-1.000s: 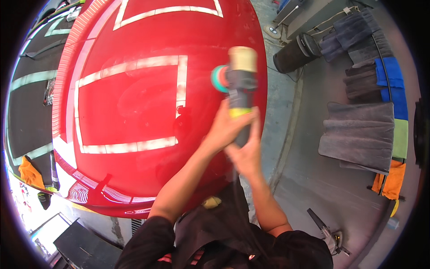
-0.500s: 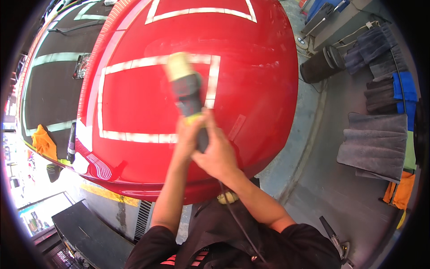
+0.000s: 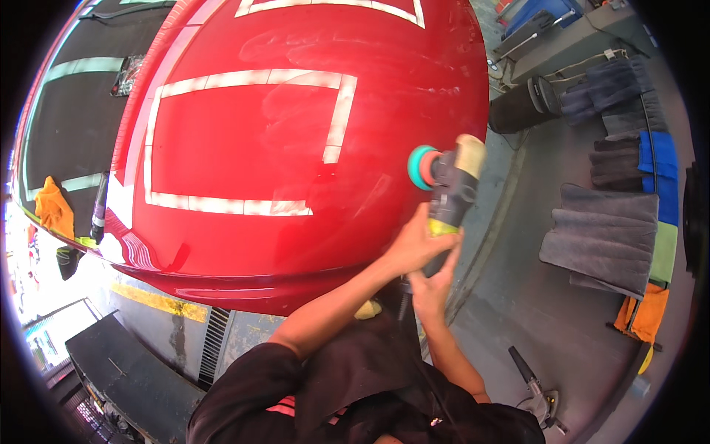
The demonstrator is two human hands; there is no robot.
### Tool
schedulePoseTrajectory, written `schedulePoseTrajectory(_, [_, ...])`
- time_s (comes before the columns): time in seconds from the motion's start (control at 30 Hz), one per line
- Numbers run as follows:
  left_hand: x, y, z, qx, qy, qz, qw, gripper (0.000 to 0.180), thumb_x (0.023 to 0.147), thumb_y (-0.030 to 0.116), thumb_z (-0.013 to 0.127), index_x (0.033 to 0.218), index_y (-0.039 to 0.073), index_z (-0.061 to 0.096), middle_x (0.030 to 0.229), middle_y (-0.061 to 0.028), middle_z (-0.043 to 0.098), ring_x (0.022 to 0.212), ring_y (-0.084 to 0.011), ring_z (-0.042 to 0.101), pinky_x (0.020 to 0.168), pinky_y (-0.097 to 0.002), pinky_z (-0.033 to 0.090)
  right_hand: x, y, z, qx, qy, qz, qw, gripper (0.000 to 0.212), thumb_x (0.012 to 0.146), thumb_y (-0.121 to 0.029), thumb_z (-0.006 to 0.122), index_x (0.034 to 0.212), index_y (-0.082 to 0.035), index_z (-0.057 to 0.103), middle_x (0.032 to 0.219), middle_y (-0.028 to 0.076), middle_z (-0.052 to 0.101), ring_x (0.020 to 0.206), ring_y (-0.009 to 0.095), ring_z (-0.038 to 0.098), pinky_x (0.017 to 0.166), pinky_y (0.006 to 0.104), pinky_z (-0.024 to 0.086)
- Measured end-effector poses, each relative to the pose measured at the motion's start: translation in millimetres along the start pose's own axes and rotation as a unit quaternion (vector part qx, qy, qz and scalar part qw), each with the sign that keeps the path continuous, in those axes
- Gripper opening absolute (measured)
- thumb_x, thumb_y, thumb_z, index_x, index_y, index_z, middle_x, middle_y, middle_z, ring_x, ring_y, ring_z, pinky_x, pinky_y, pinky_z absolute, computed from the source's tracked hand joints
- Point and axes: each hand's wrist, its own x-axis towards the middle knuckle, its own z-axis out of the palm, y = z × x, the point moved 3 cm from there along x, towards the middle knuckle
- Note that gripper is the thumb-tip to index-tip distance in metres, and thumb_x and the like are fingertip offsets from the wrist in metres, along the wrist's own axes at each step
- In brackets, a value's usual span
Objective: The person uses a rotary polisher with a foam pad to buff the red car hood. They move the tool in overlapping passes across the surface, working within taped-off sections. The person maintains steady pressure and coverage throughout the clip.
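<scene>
The polisher (image 3: 452, 189), which half a second ago crossed the white tape frame (image 3: 339, 122), has swung right to the right edge of the red panel (image 3: 296, 244), left grip (image 3: 419, 240) and right grip (image 3: 436, 290) going with it. Its turquoise pad (image 3: 419, 167), hidden then, now shows, facing left.

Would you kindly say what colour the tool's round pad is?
The pad is teal and orange-red, clearest in the head view.

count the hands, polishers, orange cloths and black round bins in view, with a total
left hand and right hand: 2
polisher: 1
orange cloth at far left and orange cloth at far right: 2
black round bin: 1
total: 6
</scene>
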Motion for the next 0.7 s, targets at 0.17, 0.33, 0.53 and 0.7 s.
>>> schedulePoseTrajectory(0.17, [-76,39,-113,-0.070,0.098,0.016,0.993,0.045,0.093,0.022,0.081,0.125,0.004,0.055,0.102,-0.0037,0.064,0.089,-0.0120,0.065,0.077,-0.0322,0.056,-14,-37,82,-0.071,-0.187,-0.069,0.977,0.113,0.082,-0.019,0.086,0.171,-0.008,0.018,0.154,0.030,0.050,0.137,0.045,0.059,0.107,0.0480,0.054])
schedulePoseTrajectory(0.33, [-126,17,-123,-0.165,0.224,0.086,0.957,0.040,0.095,0.027,0.078,0.120,0.001,0.061,0.106,-0.0094,0.070,0.094,-0.0185,0.072,0.083,-0.0331,0.058,-18,-42,94,-0.143,-0.367,-0.098,0.914,0.107,0.079,-0.021,0.085,0.169,-0.013,0.028,0.152,0.022,0.054,0.125,0.042,0.064,0.097,0.0480,0.060])
schedulePoseTrajectory(0.53, [-36,-7,-8,-0.125,0.162,0.006,0.979,0.057,0.090,0.017,0.086,0.133,0.003,0.053,0.112,-0.0062,0.067,0.097,-0.0151,0.068,0.086,-0.0336,0.057,51,-6,-33,-0.128,-0.297,0.004,0.946,0.115,0.077,-0.021,0.087,0.170,-0.010,0.020,0.153,0.027,0.053,0.128,0.045,0.064,0.104,0.0492,0.056])
schedulePoseTrajectory(0.7, [131,9,105,-0.063,0.142,0.014,0.988,0.069,0.088,0.017,0.087,0.140,0.003,0.045,0.123,-0.0107,0.062,0.108,-0.0181,0.062,0.094,-0.0380,0.055,185,41,-129,0.038,-0.213,0.036,0.976,0.115,0.079,-0.016,0.091,0.168,0.000,0.019,0.150,0.023,0.054,0.137,0.032,0.058,0.115,0.0430,0.047])
